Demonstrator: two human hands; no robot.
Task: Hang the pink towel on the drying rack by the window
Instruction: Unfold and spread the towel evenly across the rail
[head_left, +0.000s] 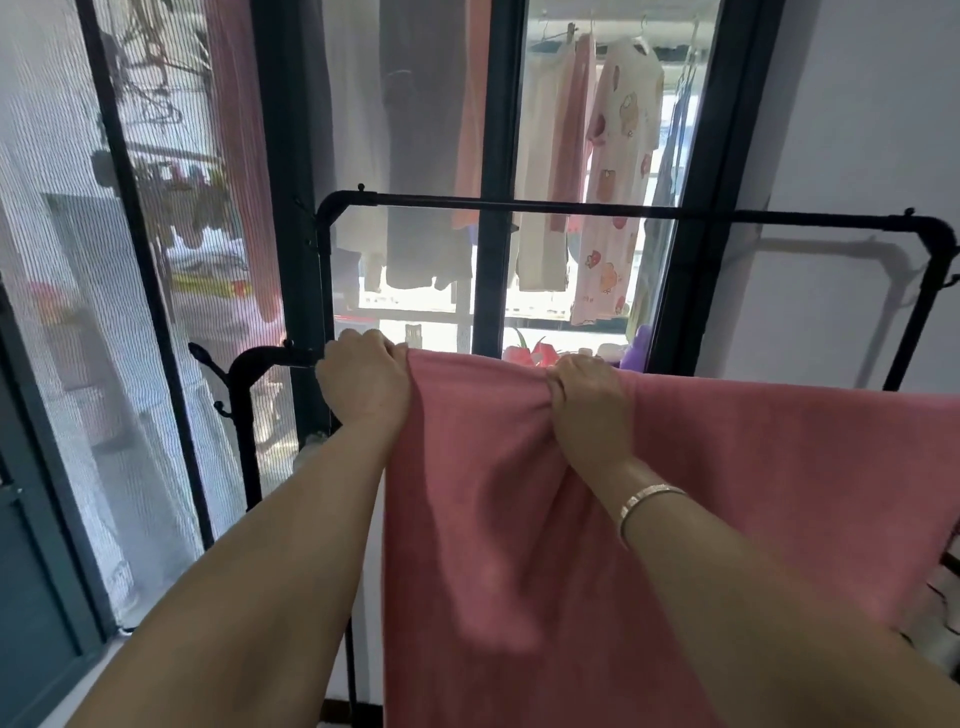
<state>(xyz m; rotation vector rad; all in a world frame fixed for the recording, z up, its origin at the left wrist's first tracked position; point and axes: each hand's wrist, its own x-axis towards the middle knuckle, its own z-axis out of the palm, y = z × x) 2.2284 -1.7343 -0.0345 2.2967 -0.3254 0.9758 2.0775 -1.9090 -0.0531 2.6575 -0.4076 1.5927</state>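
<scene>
The pink towel (753, 467) hangs draped over the near lower bar of the black drying rack (519, 203), spreading from the middle of the view to the right edge. My left hand (363, 379) grips the towel's upper left corner at the bar. My right hand (589, 400) is closed on a bunched fold of the towel's top edge a little to the right. The bar under the towel is hidden. The rack's higher rear bar is bare and stands in front of the window.
A dark-framed window (491, 156) is straight ahead, with laundry (618, 171) hanging outside. A mesh screen door (104, 312) fills the left. A white wall (857, 156) is on the right. The rack's hooked side post (244, 395) stands at my left.
</scene>
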